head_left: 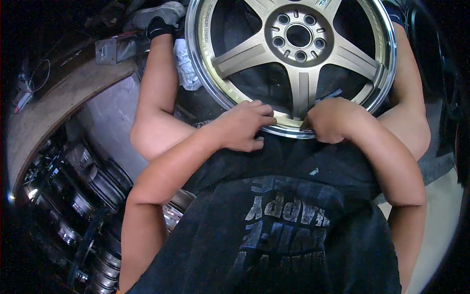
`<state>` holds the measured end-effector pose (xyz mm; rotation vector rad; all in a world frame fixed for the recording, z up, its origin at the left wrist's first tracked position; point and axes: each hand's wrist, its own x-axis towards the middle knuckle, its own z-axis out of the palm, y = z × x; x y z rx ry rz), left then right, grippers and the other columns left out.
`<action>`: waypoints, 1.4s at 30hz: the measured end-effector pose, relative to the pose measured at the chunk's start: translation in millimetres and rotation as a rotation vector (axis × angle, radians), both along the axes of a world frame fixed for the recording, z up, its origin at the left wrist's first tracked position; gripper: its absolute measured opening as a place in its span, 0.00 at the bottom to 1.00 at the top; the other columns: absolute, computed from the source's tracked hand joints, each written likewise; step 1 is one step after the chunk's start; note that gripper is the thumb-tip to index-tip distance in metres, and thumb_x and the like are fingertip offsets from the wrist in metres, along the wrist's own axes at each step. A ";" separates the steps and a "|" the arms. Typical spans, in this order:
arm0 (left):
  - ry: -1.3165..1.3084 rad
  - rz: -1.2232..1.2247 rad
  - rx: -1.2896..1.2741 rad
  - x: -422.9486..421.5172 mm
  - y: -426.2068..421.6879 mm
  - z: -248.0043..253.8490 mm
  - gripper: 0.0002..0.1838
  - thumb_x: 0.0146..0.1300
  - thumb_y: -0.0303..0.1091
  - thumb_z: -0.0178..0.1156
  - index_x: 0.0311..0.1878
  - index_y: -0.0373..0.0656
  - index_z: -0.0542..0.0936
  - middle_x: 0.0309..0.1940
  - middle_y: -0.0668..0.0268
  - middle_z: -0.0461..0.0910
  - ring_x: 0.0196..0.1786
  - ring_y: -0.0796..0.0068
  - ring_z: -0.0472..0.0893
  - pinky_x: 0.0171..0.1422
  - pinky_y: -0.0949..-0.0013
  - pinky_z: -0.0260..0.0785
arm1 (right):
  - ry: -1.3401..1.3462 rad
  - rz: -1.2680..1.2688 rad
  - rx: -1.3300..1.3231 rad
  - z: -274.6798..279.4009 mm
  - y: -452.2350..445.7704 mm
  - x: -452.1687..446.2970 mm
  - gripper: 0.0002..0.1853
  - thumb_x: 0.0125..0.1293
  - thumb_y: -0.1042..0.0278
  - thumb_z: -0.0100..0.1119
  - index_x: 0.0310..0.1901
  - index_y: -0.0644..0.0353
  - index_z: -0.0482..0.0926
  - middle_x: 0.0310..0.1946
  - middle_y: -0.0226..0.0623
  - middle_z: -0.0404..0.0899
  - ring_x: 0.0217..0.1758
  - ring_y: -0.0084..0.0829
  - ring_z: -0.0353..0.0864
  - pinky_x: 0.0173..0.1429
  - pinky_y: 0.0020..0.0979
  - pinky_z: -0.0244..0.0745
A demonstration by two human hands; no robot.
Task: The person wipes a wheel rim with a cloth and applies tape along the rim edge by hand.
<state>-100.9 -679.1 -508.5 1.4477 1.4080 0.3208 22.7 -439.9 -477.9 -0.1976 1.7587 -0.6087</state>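
A bronze spoked wheel rim (302, 83) with a polished silver lip rests between my legs, its face toward me. A pale yellowish band, which looks like masking tape, runs around the inside of the lip. My left hand (243, 125) grips the near edge of the lip, fingers over the top and thumb on the outer side. My right hand (337, 120) is curled against the same edge, a little to the right. Its fingertips press together at the yellowish band near the lowest spoke; whatever they hold is hidden or too small to name.
A crumpled white cloth (186, 66) lies left of the rim. Farther left are a small box (110, 51) and a curved brown board edge (63, 100). Several dark and metallic wheels (98, 183) are stacked at the lower left. A shoe (159, 17) is at the upper left.
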 end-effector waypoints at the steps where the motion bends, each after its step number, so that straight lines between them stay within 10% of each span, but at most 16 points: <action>1: 0.002 0.006 -0.005 1.4 0.2 0.1 0.33 0.51 0.37 0.73 0.62 0.35 0.83 0.55 0.53 0.79 0.60 0.49 0.77 0.69 0.50 0.72 | -0.017 -0.019 0.006 0.1 -0.3 -1.2 0.18 0.63 0.68 0.58 0.50 0.61 0.92 0.52 0.51 0.91 0.57 0.53 0.90 0.62 0.50 0.84; 8: -0.042 0.024 0.045 10.7 -2.5 -11.8 0.34 0.53 0.39 0.73 0.63 0.34 0.82 0.56 0.52 0.79 0.61 0.48 0.77 0.70 0.51 0.71 | -0.008 -0.028 -0.032 -14.2 -3.5 -3.0 0.18 0.64 0.67 0.58 0.49 0.63 0.92 0.50 0.52 0.91 0.56 0.53 0.90 0.61 0.50 0.84; 10: -0.070 0.025 0.051 15.9 -1.7 -13.3 0.35 0.53 0.39 0.74 0.65 0.35 0.81 0.58 0.52 0.78 0.62 0.48 0.76 0.71 0.50 0.70 | -0.075 0.125 -0.013 -19.0 -6.2 -7.6 0.33 0.60 0.72 0.55 0.68 0.40 0.87 0.55 0.45 0.91 0.59 0.49 0.89 0.64 0.46 0.84; 42: -0.045 -0.013 0.051 37.6 7.4 -15.5 0.38 0.54 0.41 0.74 0.68 0.34 0.78 0.62 0.48 0.75 0.64 0.45 0.75 0.71 0.48 0.70 | -0.022 0.002 0.019 -28.1 0.1 -5.6 0.22 0.64 0.64 0.57 0.57 0.50 0.91 0.52 0.51 0.90 0.56 0.53 0.90 0.62 0.49 0.83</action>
